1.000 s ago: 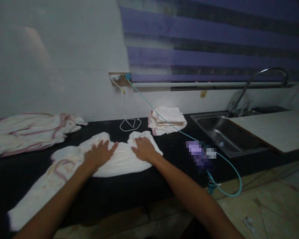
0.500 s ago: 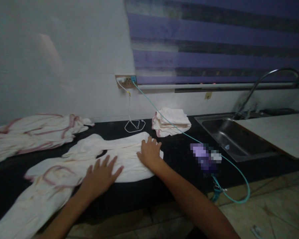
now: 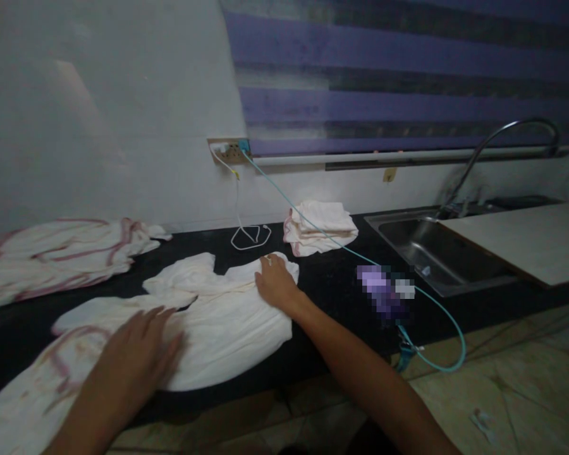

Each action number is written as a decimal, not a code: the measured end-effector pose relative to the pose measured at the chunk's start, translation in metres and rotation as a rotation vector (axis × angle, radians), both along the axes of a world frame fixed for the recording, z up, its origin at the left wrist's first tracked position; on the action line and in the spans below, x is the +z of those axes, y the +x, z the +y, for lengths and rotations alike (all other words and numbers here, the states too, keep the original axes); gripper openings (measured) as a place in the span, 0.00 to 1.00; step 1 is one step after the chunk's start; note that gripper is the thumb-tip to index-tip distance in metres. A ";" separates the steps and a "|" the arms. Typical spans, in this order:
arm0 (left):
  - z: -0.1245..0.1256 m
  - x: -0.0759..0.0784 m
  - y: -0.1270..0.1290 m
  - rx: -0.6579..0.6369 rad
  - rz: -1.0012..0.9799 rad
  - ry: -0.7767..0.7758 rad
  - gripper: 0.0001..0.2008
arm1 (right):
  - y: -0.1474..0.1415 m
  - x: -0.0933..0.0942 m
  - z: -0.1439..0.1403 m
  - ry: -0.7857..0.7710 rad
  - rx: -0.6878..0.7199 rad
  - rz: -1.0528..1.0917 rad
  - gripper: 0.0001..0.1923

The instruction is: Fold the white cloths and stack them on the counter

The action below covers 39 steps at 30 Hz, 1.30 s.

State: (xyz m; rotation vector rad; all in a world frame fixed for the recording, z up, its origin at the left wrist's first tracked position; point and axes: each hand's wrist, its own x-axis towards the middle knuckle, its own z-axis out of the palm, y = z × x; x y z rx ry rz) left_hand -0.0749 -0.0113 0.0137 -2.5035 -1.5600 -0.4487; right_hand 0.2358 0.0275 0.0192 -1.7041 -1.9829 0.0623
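The white cloth [image 3: 218, 316] lies spread on the dark counter [image 3: 332, 284] right under both my hands, running from beyond my right hand across to the near left corner, where its pink-edged end trails past my left hand. My right hand [image 3: 274, 283] rests flat on its far right corner, fingers loosely together and pressing down, gripping nothing. My left hand [image 3: 137, 351] lies open with fingers spread, palm down on the cloth's near middle part; it is blurred, so I cannot tell how firmly it presses. Beyond my left hand, against the wall, lies a second crumpled cloth [image 3: 61, 253] with pink stripes, apart from the first. Just beyond my right hand a white cable [image 3: 250, 235] sits coiled on the counter, and farther to the right of it is a folded stack of cloths [image 3: 320, 226]. A teal cord [image 3: 313, 227] runs from the wall socket [image 3: 230, 150] over that stack and down past the counter edge to my right. Farther right is the metal sink [image 3: 436, 249] with its curved tap [image 3: 502, 136].
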 end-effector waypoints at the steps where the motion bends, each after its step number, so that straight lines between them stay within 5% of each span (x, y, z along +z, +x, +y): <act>1: -0.014 0.003 0.021 -0.039 -0.101 -0.032 0.26 | 0.002 0.005 -0.001 0.029 0.007 0.007 0.20; 3: -0.045 0.006 0.072 -0.175 -0.246 -0.091 0.22 | 0.008 0.015 -0.002 0.043 -0.054 0.026 0.21; 6: -0.081 0.002 0.144 -0.322 -0.213 -0.206 0.20 | 0.026 0.021 -0.001 -0.089 -0.273 0.044 0.20; 10: -0.081 -0.003 0.192 -0.288 -0.065 -0.365 0.13 | 0.055 0.018 0.001 -0.342 -0.414 0.036 0.22; 14: -0.066 -0.004 0.194 -0.246 -0.079 -0.431 0.16 | 0.068 0.013 0.003 -0.419 -0.343 0.014 0.17; 22: -0.069 -0.013 0.196 -0.101 -0.093 -0.459 0.14 | 0.067 0.009 0.022 -0.251 -0.114 0.138 0.20; 31: -0.070 -0.024 0.193 -0.119 -0.101 -0.335 0.10 | 0.076 -0.006 0.039 -0.143 -0.239 0.659 0.10; 36: -0.075 -0.033 0.184 -0.130 -0.374 -0.277 0.10 | 0.078 0.000 0.046 -0.259 -0.070 1.189 0.07; 39: -0.077 -0.034 0.179 -0.155 -0.625 -0.111 0.11 | 0.076 0.001 0.046 -0.232 -0.003 1.207 0.17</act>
